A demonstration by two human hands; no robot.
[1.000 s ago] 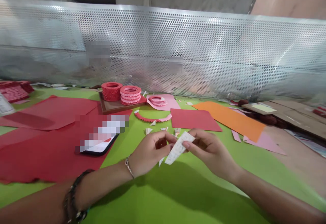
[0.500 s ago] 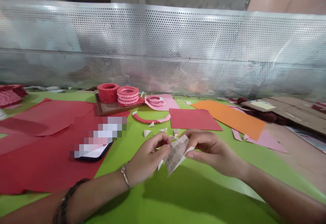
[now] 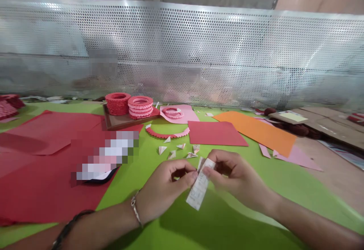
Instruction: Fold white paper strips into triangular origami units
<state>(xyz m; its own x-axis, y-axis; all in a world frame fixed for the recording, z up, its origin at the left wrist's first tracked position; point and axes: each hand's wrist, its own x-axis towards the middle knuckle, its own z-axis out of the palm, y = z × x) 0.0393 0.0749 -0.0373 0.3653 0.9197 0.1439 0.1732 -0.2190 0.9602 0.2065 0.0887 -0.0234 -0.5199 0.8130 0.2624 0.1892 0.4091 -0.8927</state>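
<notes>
A small strip of folded printed paper is held up between both hands above the green table. My left hand pinches its left edge between thumb and fingers. At its upper right, my right hand grips the same paper with thumb and forefinger. Just beyond the hands lie several little folded paper triangles. Behind them rests a chain of red and pink folded pieces, curved like an arc.
A brown tray bears stacked red rings and pink rings. Red sheets with a phone on top spread at left. A red sheet and an orange sheet lie beyond my right hand. A perforated metal panel stands behind.
The paper has gone from a wider, partly opened piece to a narrow folded strip. Both hands stay on it, and the left has shifted slightly.
</notes>
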